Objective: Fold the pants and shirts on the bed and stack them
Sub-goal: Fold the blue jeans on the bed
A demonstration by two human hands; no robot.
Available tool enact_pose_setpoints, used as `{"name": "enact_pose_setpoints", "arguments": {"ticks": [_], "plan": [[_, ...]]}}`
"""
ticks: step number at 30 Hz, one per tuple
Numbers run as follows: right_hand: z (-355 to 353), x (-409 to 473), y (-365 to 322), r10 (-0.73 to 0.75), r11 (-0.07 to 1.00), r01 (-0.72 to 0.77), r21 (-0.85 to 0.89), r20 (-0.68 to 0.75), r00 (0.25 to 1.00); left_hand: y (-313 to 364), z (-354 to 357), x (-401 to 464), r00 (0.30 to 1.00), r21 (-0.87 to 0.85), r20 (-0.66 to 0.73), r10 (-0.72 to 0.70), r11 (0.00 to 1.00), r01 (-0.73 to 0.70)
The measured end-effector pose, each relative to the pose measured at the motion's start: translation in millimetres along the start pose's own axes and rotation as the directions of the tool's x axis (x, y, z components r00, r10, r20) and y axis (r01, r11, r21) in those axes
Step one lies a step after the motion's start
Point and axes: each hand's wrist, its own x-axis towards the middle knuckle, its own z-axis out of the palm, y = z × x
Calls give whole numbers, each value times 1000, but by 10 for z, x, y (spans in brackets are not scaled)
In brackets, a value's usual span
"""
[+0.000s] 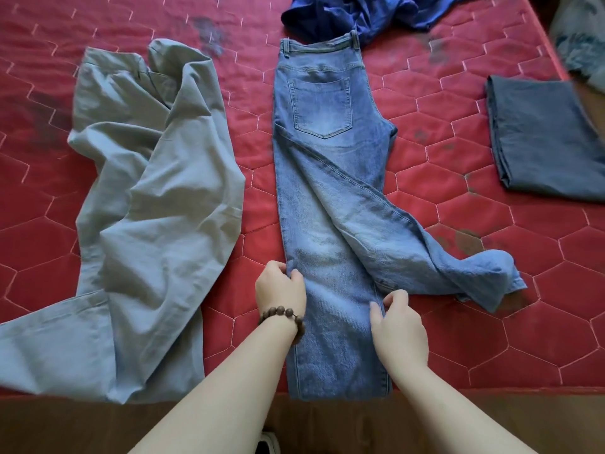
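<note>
Head cam looking down at the bed: left hand (280,286) has its thumb and fingers curled in a pinch on the left edge of the jeans (327,178), down around the lower leg, and the right hand (397,326) is doing the same on the right edge of that same leg, fingers bunched tight on the seam. So both hands are gripping denim, one on each side, with the leg flat between them. There's a brown bead bracelet (283,317) on the left wrist. The jeans lie lengthwise up the middle of the mattress (507,257), waistband at the far end, back pocket facing up, hem at the near edge of the bed. One leg runs straight toward the camera, the other crosses over it and flops off to the right, ending in a crumpled cuff. Left of the jeans, close but not touching as far as I can tell, is a pair of grey pants (154,208), all rumpled, with one leg trailing toward the near left corner. At the far end a blue shirt (353,13) sits in a heap, touching or overlapping the waistband. Off on the right, well apart from the jeans, there's a dark folded garment (543,139) lying flat. The mattress itself is red, quilted in hexagons, with some dark smudges.
</note>
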Motion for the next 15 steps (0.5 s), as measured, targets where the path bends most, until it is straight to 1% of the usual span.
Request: {"name": "enact_pose_setpoints", "arguments": {"ticks": [3,6,8,9,11,12,13,15], "plan": [[-12,-34,57,64,993,-71,97,79,995,-27,-36,29,1000,15,22,-10,1000,10],[-10,-102,148,66,977,-98,189,168,984,-84,-79,13,998,-61,64,3,998,1],[-26,-186,220,51,962,-106,251,216,975,-146,-130,-3,988,-44,155,-1,999,8],[-34,-233,261,34,956,-102,276,239,970,-191,-159,-18,972,-5,235,-1,1000,2],[-53,-323,340,-10,939,-95,331,302,953,-309,-207,-86,912,40,409,-16,999,0],[-65,-362,375,-37,922,-99,374,340,940,-370,-234,-150,886,49,462,-27,999,5],[-76,-396,409,-63,904,-106,414,374,925,-429,-257,-213,877,57,479,-33,998,6],[-103,-451,479,-106,888,-96,449,404,908,-532,-284,-307,896,28,444,-13,1000,0]]}}
